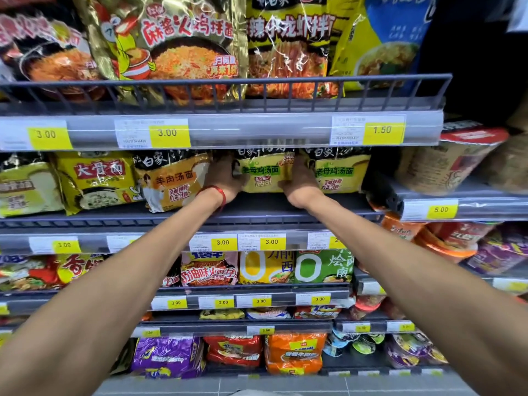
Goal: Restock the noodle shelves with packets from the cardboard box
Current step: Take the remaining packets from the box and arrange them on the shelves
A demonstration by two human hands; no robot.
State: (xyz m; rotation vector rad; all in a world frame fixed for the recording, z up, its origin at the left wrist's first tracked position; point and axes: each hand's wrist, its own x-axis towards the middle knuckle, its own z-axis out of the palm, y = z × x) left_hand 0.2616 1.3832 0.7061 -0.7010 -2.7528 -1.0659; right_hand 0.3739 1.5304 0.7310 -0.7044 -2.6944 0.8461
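A yellow and green noodle packet (264,172) stands upright on the second shelf (257,207), under the price rail. My left hand (228,178), with a red string at the wrist, grips its left edge. My right hand (300,181) grips its right edge, thumb across the lower front. A matching yellow-green packet (340,172) stands just to its right, and an orange packet (174,181) to its left. The cardboard box is out of view.
The top shelf holds large gold, yellow and blue packets behind a wire guard (228,81). Cup noodles (448,161) sit on the right-hand shelving. Lower shelves carry several packets in red, purple and orange (294,352). Yellow price tags (168,135) line the shelf edges.
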